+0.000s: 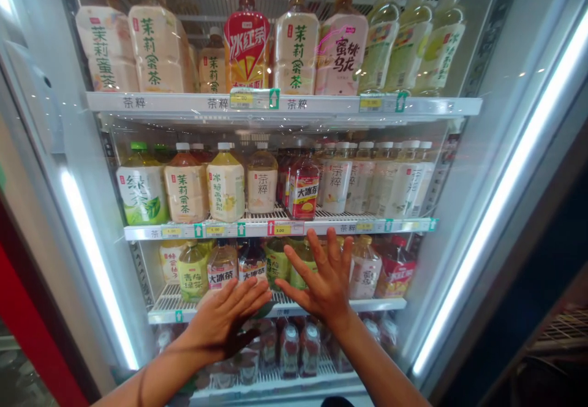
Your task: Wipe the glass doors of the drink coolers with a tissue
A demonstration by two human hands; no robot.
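Both of my hands are raised before a lit drinks cooler with bottled teas. My left hand (229,312) is stretched out flat, back toward me, fingers pointing right, and holds nothing. Beyond its fingertips are two bottles with dark print, one a dark-capped tea bottle (252,266). My right hand (321,281) has its fingers spread upward and is bare too; it covers part of a green tea bottle (301,266) on the third shelf. Its fingertips overlap the edge of the second shelf (316,228). Whether either hand touches glass, I cannot tell.
Large bottles, among them a red iced tea bottle (247,43), line the top shelf (184,102). Several smaller ones, such as a green-capped bottle (141,183), stand on the second. Dark bottles (289,349) fill the bottom. Light strips (98,266) run along both sides.
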